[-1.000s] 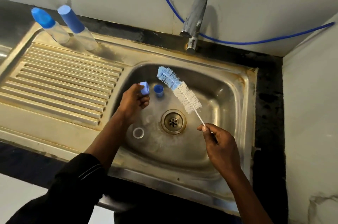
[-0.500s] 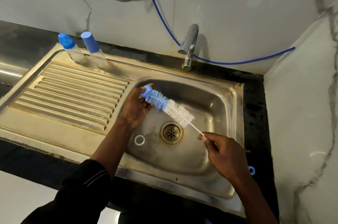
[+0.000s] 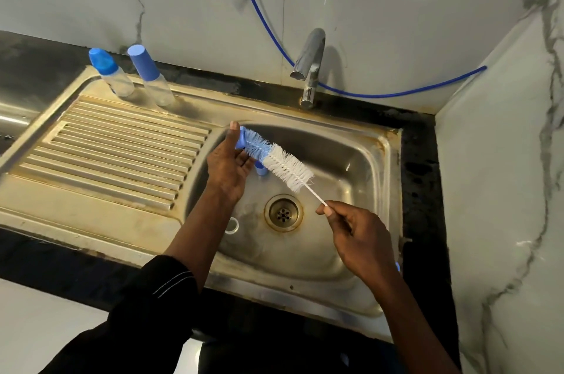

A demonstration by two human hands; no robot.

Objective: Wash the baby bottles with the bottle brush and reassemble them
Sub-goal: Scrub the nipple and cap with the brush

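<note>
At the near rim of the sink (image 3: 274, 292): a steel edge with dark counter in front; both forearms cross it into the basin.
Left sleeve (image 3: 152, 297): black, ending at the near rim.
Right hand (image 3: 360, 239): over the right half of the basin, thumb and forefinger pinching the thin white wire handle of the bottle brush (image 3: 287, 167).
Left hand (image 3: 229, 166): at the basin's left wall, thumb and fingers gripping a small blue cap (image 3: 241, 138); the hands are well apart, linked only by the brush.
Brush position: it slants up and left from the right hand, white bristles nearer the handle, blue bristles at the tip, which meets the cap.
Open room: above the drain (image 3: 283, 212), between the hands.
Loose parts in basin: two; one white ring (image 3: 233, 225) just beside the left forearm, and one blue piece (image 3: 261, 171) partly hidden under the brush.
Drainboard (image 3: 116, 147): ribbed, left of the basin.
Baby bottles: two, upright and side by side at the drainboard's far edge, with clear bodies; one has a rounded blue cap (image 3: 111, 74), the other a straight blue cap (image 3: 149, 77).
Tap (image 3: 309, 65): one, behind the far rim.
Blue hose (image 3: 381, 95): one, along the back wall behind the tap.
Marble walls (image 3: 494, 190): back and right, closing the corner beside the basin.
</note>
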